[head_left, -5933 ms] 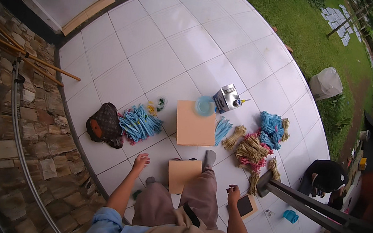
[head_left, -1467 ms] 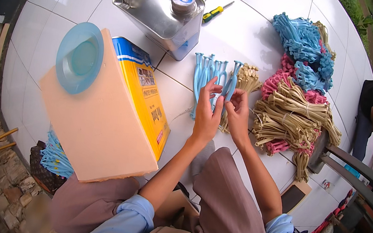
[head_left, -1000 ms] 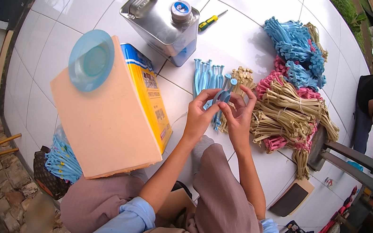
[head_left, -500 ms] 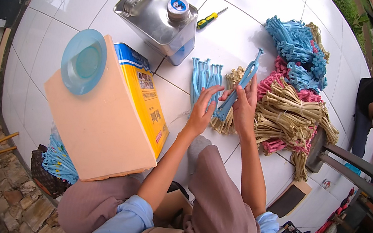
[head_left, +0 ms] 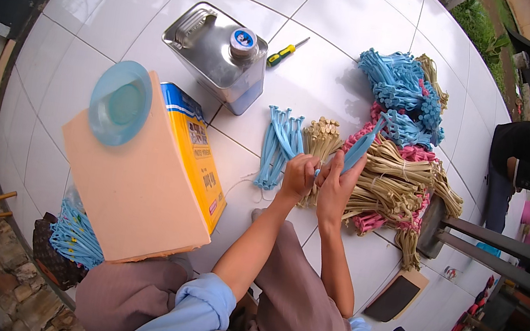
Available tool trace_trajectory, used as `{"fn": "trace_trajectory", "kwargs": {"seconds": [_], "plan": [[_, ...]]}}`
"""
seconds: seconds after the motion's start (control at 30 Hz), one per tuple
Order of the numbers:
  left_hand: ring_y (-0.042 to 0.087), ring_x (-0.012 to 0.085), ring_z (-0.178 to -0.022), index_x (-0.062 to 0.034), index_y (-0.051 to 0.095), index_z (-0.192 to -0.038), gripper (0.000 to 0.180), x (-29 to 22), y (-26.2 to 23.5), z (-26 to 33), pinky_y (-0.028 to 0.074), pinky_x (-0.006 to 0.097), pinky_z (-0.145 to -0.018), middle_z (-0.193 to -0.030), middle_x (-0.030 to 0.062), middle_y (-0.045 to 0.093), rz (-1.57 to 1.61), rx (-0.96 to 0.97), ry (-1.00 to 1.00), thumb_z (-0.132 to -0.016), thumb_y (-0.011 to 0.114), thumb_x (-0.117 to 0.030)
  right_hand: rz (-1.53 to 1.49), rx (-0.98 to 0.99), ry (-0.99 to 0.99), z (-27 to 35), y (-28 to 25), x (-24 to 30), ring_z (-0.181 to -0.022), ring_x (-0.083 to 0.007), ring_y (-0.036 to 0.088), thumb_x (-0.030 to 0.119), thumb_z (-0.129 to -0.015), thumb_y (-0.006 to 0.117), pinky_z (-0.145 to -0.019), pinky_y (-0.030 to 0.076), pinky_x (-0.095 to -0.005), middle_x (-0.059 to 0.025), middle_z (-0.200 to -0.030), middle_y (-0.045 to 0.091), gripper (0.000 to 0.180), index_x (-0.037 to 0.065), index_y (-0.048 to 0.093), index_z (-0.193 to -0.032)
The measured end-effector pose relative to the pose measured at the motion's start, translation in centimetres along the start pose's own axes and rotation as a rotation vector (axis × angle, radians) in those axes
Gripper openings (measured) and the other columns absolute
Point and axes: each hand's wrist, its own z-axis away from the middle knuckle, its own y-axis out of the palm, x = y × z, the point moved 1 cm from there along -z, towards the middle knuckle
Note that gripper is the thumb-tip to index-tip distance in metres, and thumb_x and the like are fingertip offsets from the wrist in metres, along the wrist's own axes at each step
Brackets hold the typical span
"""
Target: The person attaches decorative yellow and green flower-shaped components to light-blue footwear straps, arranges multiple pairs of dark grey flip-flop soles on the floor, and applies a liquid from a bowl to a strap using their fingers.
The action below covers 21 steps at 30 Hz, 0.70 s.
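In front of my lap, my right hand [head_left: 338, 188] grips a light blue rubber strap [head_left: 364, 145], apparently a flip-flop strap, tilted up with its far end above the fingertips. Close against it, my left hand [head_left: 298, 177] is closed, its fingers pinched at the strap's near end; the grip itself is partly hidden. Just beyond my left hand lies a row of blue straps [head_left: 274, 146] on the tiles. A small bundle of tan straps [head_left: 322, 136] sits between that row and my right hand.
Large heaps of tan straps [head_left: 390, 190] and blue straps [head_left: 395, 82] lie right, with pink ones among them. A metal can [head_left: 213, 50] and screwdriver [head_left: 286, 53] stand beyond. Left are an orange-tan sheet [head_left: 132, 194], blue plate [head_left: 105, 99] and yellow box [head_left: 201, 163]. Another person [head_left: 527, 158] is far right.
My left hand has gone from open fingers beside the strap to a closed pinch at its near end. Both hands and the strap sit lower in view; the view itself has shifted.
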Motion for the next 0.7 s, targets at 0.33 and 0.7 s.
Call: {"fn": "trace_trajectory", "kwargs": {"seconds": [0.33, 0.7], "plan": [[0.051, 0.0331, -0.058, -0.0009, 0.051, -0.062, 0.030, 2.0, -2.6, 1.5, 0.040, 0.040, -0.059, -0.055, 0.0166, 0.051, -0.166, -0.099, -0.214, -0.087, 0.043, -0.015, 0.136, -0.049, -0.053, 0.7, -5.7, 4.3, -0.045, -0.0028, 0.033, 0.018, -0.095, 0.039, -0.041, 0.028, -0.0198, 0.0036, -0.056, 0.037, 0.047, 0.007, 0.019, -0.135], [0.054, 0.0153, -0.093, -0.0035, 0.054, -0.107, 0.032, -10.6, -7.2, -2.0, 0.041, 0.030, -0.085, -0.104, 0.0074, 0.054, 0.484, 0.058, -0.352, -0.088, 0.053, -0.029, 0.368, 0.235, -0.276, 1.5, -2.2, 5.2, -0.066, -0.0190, 0.054, 0.012, -0.087, 0.049, -0.060, 0.044, -0.0300, -0.0129, -0.082, 0.055, 0.064, 0.007, 0.010, -0.138]]}}
